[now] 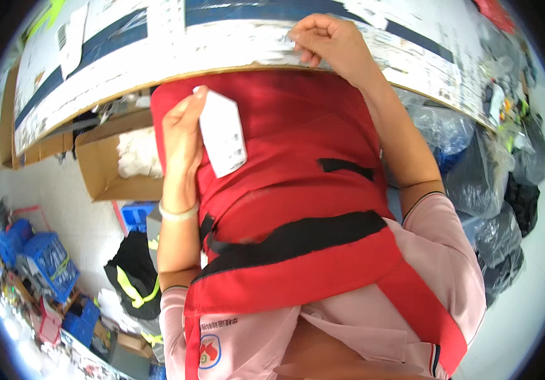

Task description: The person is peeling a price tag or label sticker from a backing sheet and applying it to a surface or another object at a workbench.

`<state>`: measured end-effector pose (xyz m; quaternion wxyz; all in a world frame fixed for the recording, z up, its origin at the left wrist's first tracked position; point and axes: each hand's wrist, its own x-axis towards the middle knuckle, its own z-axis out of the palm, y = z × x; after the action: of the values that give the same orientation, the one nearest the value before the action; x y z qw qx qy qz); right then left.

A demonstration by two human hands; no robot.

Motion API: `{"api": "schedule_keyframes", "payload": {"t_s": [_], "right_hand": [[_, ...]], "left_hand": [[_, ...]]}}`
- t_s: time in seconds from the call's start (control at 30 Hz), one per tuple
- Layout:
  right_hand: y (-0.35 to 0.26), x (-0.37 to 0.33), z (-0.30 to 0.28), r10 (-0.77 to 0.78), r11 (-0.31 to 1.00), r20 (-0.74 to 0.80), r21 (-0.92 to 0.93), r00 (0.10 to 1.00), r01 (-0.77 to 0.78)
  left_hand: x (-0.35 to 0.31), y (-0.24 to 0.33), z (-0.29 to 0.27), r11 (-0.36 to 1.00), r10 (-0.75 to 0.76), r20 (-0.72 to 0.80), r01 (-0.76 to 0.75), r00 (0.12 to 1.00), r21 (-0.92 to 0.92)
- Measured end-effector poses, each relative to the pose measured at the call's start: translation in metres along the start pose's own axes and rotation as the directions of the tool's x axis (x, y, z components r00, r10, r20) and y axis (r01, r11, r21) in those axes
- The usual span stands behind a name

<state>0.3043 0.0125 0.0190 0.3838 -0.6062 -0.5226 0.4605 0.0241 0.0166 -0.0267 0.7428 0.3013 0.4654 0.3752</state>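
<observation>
My left hand [185,126] pinched a white tag [223,140] near its top, suiting what I judged light, bendable card. My right hand [334,45] curled; I couldn't tell whether it held anything.

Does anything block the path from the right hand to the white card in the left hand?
Nothing visible does: the right hand is over the work surface, and the white card, held in the left hand, is in front of the red apron.
</observation>
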Motion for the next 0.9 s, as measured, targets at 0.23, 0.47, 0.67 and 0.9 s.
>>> {"api": "schedule_keyframes", "payload": {"t_s": [0.23,0.47,0.67,0.9], "right_hand": [[0.065,0.01,-0.138,-0.086,0.947,-0.559,-0.303,0.825,-0.107],[0.026,-0.001,-0.096,-0.204,0.7,-0.583,-0.648,0.787,-0.299],[-0.014,-0.032,0.053,0.121,0.993,0.319,-0.024,0.94,-0.12],[-0.008,-0.033,0.086,0.125,0.981,0.486,0.072,0.865,-0.182]], "left_hand": [[0.001,0.005,0.006,1.0,0.0,0.086,0.001,0.996,-0.009],[0.001,0.001,0.003,0.999,0.036,0.027,-0.036,0.999,-0.006],[-0.005,0.005,0.002,0.997,0.081,0.037,-0.081,0.996,0.0],[-0.017,0.018,0.013,0.932,0.345,0.025,-0.346,0.938,0.107]]}}
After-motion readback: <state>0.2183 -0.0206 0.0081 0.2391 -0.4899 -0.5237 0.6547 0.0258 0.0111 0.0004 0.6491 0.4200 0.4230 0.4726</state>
